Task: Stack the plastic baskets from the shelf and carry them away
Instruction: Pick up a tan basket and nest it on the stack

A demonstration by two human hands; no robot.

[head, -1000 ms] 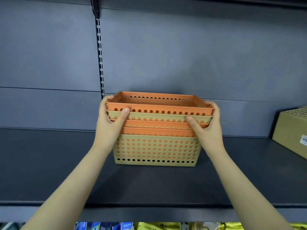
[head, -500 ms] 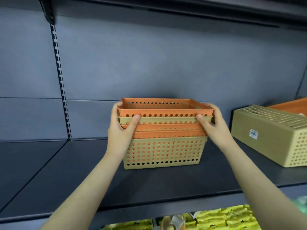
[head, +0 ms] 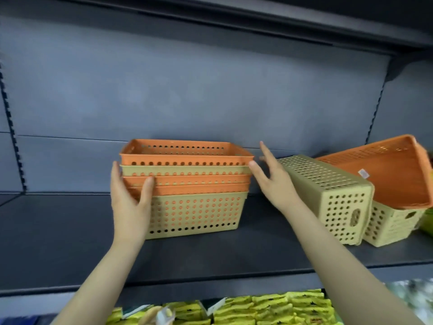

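Your right hand (head: 274,184) has let go of the nested basket stack (head: 187,184), fingers spread and empty, drifting toward 3 o'clock where an overturned tan basket (head: 328,191) lies on the shelf (head: 58,226). Your left hand (head: 130,198) still clasps the stack's left end, thumb across its front. Stack sits mid-shelf. Likely another basket gets added before you carry.

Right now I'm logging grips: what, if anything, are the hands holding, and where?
The left hand grips the basket stack at its left end. The right hand is open, holding nothing.
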